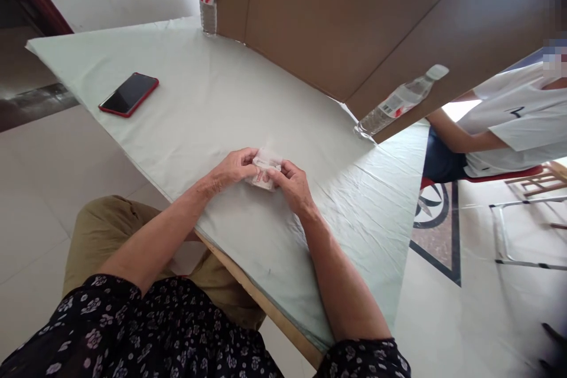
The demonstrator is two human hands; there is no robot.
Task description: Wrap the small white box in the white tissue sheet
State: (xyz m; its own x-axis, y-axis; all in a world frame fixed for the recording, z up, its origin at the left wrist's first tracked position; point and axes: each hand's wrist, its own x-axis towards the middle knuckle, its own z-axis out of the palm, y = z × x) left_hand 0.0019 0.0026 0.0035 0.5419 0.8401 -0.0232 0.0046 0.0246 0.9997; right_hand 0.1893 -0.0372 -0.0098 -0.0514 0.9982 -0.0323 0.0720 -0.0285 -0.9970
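Between both hands, just above or on the pale green tablecloth (212, 112), is a small see-through plastic packet (264, 169) with whitish contents and reddish marks. What is inside is too small to make out. My left hand (234, 166) pinches its left side with thumb and fingers. On the right side, my right hand (292, 183) grips it, thumb on the near face and fingers curled behind. Parts of the packet are covered by my fingertips. Both forearms reach over the near edge of the table.
A black phone in a red case (129, 94) lies at left. A large brown cardboard panel (310, 18) stands across the back, with one water bottle (207, 0) at its left end and another water bottle (398, 103) at right. Beyond it sits a person in a white shirt (522, 124).
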